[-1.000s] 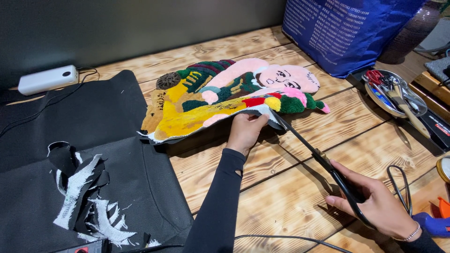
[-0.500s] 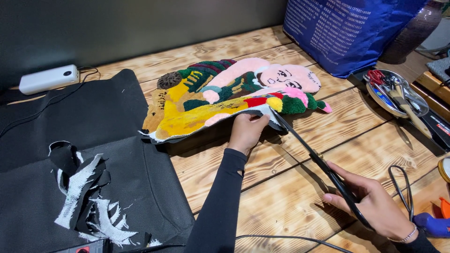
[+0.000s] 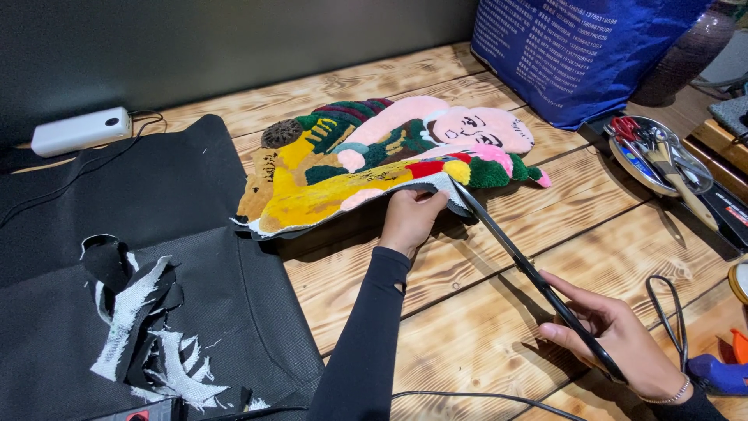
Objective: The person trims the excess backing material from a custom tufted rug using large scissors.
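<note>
A person trims the backing of a multicoloured tufted rug (image 3: pixel 374 160) shaped as a cartoon figure, which lies near the middle of a wooden worktop (image 3: pixel 483 312), its near edge lifted off the boards. The left hand (image 3: pixel 411 218) is closed on that lifted edge, pinching the pale backing just left of the cut line, while the right hand (image 3: pixel 619 339) is wrapped around the handles of long black scissors (image 3: pixel 530 269), whose blades look closed or nearly so, the tips meeting the rug's edge beside the left thumb. To cut cleanly here, it seems best to keep the backing taut and raised, hold the blades close under the pile without nicking the yarn, and keep the gripping fingers clear of the tips. On the left lies black fabric (image 3: pixel 156 234) strewn with white and black offcut strips (image 3: pixel 144 327); a white power bank (image 3: pixel 78 131) rests at the far left. A blue bag (image 3: pixel 576 54) stands far right, and a metal tray of tools (image 3: pixel 658 156) sits on the right.
</note>
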